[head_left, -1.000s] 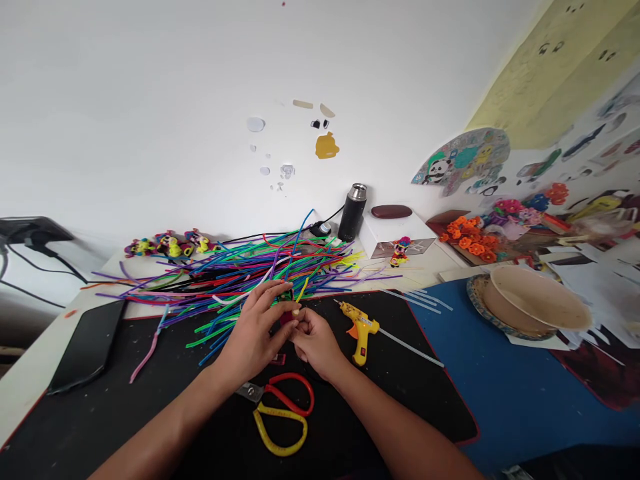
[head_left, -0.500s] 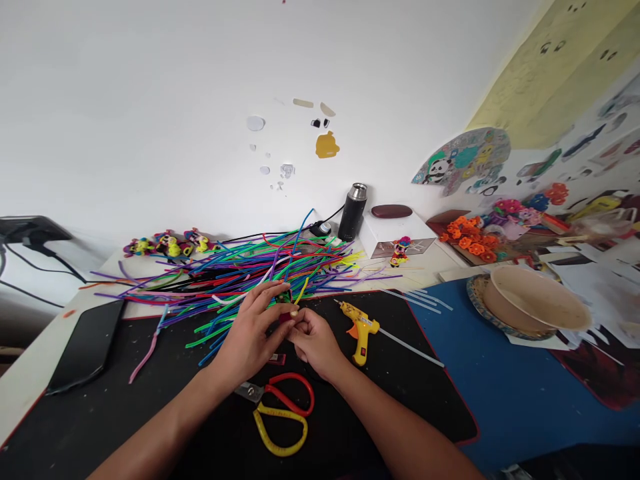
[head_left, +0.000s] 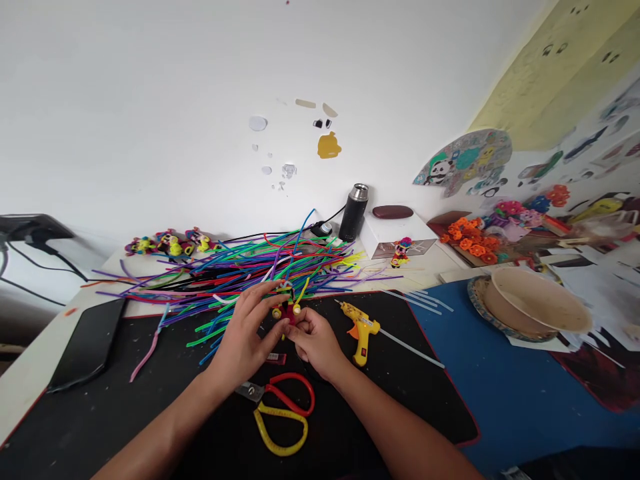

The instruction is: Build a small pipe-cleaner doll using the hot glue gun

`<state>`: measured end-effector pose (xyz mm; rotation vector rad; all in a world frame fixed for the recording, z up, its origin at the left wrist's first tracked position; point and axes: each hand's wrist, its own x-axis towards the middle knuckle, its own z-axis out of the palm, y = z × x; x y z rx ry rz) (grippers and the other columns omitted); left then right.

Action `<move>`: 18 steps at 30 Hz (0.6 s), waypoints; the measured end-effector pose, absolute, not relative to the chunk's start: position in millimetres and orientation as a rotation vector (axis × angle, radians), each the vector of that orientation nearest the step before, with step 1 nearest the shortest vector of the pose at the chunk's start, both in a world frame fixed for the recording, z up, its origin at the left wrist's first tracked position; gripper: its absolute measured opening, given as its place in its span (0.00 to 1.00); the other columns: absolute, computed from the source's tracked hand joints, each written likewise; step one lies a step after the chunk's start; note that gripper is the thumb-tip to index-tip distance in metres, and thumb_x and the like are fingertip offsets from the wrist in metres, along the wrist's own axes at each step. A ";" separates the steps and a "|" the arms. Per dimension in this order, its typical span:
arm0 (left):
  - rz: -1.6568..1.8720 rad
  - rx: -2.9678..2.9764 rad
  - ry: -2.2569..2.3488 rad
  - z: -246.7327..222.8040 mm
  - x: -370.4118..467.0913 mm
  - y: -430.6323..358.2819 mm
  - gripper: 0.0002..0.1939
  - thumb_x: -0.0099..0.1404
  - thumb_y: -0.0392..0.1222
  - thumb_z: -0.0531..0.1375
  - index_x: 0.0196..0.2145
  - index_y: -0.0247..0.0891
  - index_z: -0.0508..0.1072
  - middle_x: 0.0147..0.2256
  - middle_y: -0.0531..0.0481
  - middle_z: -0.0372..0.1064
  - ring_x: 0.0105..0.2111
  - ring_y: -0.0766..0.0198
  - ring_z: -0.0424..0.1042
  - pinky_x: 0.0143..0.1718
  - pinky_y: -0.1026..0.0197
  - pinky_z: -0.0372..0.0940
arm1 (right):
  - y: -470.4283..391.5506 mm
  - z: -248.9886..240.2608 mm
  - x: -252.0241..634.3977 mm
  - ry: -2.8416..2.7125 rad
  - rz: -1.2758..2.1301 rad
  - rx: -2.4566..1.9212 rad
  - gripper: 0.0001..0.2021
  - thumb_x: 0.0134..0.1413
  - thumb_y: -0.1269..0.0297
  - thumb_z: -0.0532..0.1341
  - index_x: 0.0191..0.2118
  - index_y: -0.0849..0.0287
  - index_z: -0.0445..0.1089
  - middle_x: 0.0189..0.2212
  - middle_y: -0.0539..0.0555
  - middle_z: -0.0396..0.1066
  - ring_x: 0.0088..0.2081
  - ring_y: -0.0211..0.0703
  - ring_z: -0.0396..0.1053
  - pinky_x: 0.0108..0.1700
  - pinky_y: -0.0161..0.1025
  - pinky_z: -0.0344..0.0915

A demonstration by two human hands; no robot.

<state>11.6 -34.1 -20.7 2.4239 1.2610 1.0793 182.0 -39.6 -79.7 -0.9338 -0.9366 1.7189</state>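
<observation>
A small pipe-cleaner figure (head_left: 289, 312), dark red with yellow and white bits, is held up between my two hands. My left hand (head_left: 245, 333) has its thumb at the figure's lower side and its fingers arched over the top. The fingertips of my right hand (head_left: 315, 341) pinch the figure's lower right part. A yellow pipe cleaner sticks up from near the figure. Below the hands, scissors (head_left: 283, 417) with one red and one yellow handle lie on the black mat (head_left: 390, 413). A yellow glue gun (head_left: 361, 330) with a glue stick in it lies right of my right hand.
A heap of coloured pipe cleaners (head_left: 240, 267) spreads behind my hands. Finished figures (head_left: 173, 243) stand at the back left, another (head_left: 401, 252) before a white box (head_left: 395, 230). A black flask (head_left: 354, 213), loose glue sticks (head_left: 423, 300), a bowl (head_left: 537, 300) and a phone (head_left: 87, 343) lie around.
My left hand's fingers have lifted and opened away from the figure, so more of its front shows. My right hand keeps its pinch at nearly the same spot.
</observation>
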 end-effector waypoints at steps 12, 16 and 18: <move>1.167 2.169 1.468 -37.3 -0.4 -40.8 0.11 0.71 0.49 0.64 0.48 0.44 0.74 0.46 0.45 0.75 0.49 0.51 0.74 0.51 0.48 0.70 | -40.3 -79.8 183.5 -0.958 1.712 -0.967 0.23 0.47 0.48 0.74 0.33 0.55 0.62 0.15 0.35 0.56 0.12 0.27 0.46 0.14 0.29 0.44; 1.097 2.012 1.507 -41.1 1.9 -42.5 0.13 0.70 0.52 0.64 0.46 0.43 0.74 0.42 0.47 0.77 0.42 0.53 0.77 0.44 0.52 0.72 | -40.4 -79.4 183.9 -0.974 1.704 -0.969 0.21 0.49 0.49 0.73 0.34 0.55 0.63 0.15 0.35 0.56 0.12 0.27 0.46 0.14 0.29 0.44; 1.085 1.956 1.520 -40.8 3.3 -43.1 0.14 0.69 0.54 0.64 0.45 0.43 0.75 0.42 0.47 0.78 0.42 0.52 0.78 0.44 0.52 0.72 | -40.4 -79.2 183.9 -0.977 1.703 -0.975 0.21 0.48 0.49 0.74 0.34 0.55 0.63 0.15 0.35 0.56 0.12 0.27 0.47 0.14 0.29 0.44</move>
